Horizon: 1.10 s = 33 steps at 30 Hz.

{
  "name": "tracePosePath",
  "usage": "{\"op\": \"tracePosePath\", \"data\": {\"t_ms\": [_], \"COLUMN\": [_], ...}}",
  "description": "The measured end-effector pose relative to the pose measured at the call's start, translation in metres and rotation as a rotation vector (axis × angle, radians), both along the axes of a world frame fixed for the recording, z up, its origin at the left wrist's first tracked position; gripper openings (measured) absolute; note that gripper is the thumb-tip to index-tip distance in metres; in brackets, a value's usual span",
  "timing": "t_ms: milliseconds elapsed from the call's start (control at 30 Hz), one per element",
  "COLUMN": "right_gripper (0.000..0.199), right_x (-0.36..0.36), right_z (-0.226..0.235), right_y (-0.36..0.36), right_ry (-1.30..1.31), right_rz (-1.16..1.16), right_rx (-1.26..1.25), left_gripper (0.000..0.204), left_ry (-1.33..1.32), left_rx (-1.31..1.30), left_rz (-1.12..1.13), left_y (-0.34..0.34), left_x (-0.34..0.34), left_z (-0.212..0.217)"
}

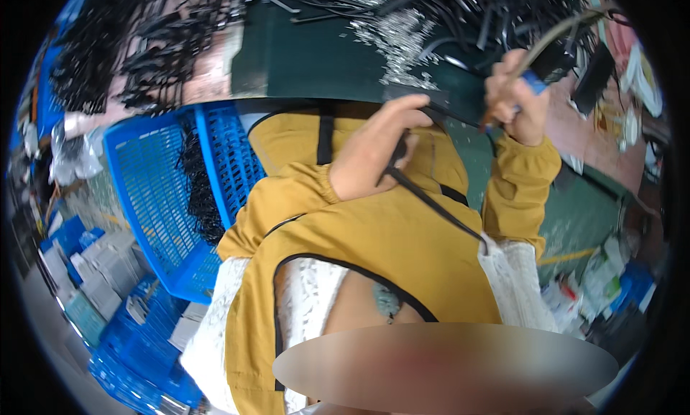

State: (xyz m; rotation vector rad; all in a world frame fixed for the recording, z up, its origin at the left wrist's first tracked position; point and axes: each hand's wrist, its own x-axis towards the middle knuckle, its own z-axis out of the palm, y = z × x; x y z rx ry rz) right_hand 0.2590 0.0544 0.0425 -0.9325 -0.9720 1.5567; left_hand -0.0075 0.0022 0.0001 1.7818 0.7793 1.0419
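My left hand [381,145] is closed around a narrow black strap [435,206], in front of my mustard apron. One length of the strap hangs from that hand down to the right across the apron. My right hand [521,98], raised over the table's front edge, has its fingers wrapped round a blue tool [533,83]; its working end is hidden or too blurred to make out. From the tool a tan hose [560,32] arcs up to the right. Beyond my left fingertips, small silvery metal pieces [402,48] lie in a pile on the dark green table [287,55].
Black strips [503,12] lie tangled at the back right of the table; bundled black strips [154,44] cover its left part. Left of me stand blue plastic baskets [154,192], one holding black strips. Plastic bags and boxes crowd the floor on both sides.
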Motion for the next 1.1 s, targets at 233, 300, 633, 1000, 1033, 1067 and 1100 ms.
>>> {"op": "tracePosePath", "data": {"t_ms": [233, 300, 633, 1000, 1033, 1067, 1100], "right_gripper": [0.014, 0.013, 0.017, 0.025, 0.026, 0.027, 0.028], "right_x": [0.038, 0.038, 0.038, 0.037, 0.036, 0.035, 0.034], "right_z": [-0.018, -0.029, -0.044, -0.044, -0.043, -0.043, -0.043], "right_y": [0.046, 0.05, 0.056, 0.055, 0.054, 0.054, 0.054], "right_ry": [0.383, 0.281, 0.324, 0.353, 0.343, 0.328, 0.314], "right_rz": [-0.262, -0.354, -0.32, -0.362, -0.374, -0.344, -0.359], "right_rx": [0.142, 0.17, 0.219, 0.223, 0.204, 0.209, 0.204], "left_gripper": [0.029, 0.057, 0.017, 0.028, 0.027, 0.025, 0.025], "left_ry": [-0.367, -0.386, 0.426, 0.94, 0.782, 0.622, 0.485], "left_rx": [-0.531, -0.609, 0.659, 0.69, 0.745, 0.792, 0.72], "left_rz": [0.589, 0.571, 1.081, 1.137, 1.113, 1.079, 0.993], "left_y": [0.041, 0.054, 0.113, 0.181, 0.171, 0.159, 0.14], "left_x": [-0.054, -0.087, -0.19, -0.243, -0.224, -0.204, -0.184], "left_z": [0.033, 0.039, 0.07, 0.045, 0.046, 0.045, 0.042]}}
